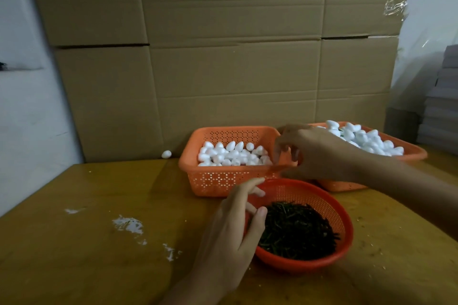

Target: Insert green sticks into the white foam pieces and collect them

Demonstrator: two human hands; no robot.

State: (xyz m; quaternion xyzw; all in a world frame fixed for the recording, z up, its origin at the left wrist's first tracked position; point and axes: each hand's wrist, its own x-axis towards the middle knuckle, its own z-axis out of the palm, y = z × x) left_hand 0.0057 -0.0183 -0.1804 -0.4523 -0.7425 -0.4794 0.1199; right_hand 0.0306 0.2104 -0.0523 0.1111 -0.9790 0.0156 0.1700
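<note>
The dark green thin sticks (295, 228) lie in a loose heap inside a round orange perforated plastic bowl (344, 238), directly under and to the right of the left hand (238, 225). That hand hangs over the bowl's left rim with its fingers relaxed and slightly spread, the thumb near the edge of the heap; nothing shows between the fingers.

Just beyond the left hand's fingertips stands a rectangular orange perforated plastic basket (218, 178) holding white egg-shaped foam pieces (230, 155). The right hand (319, 153) hovers over this basket's right corner, its fingers curled downward. It is motion-blurred, and I cannot tell whether it grips anything.

Behind the right hand and wrist sits a second orange plastic basket (406, 153), heaped with more white foam pieces (366, 140); a little dark green shows among them near the top.

All three containers rest on a brown wooden table (99, 255). Well left of the left hand, patches of white crumbs (128, 225) are scattered on the wood. Far beyond it, a single stray white foam egg (166, 154) lies at the foot of a wall of stacked brown cardboard boxes (223, 57), which rises behind both baskets. Far right of the right arm stands a stack of pale flat boxes (443, 106).
</note>
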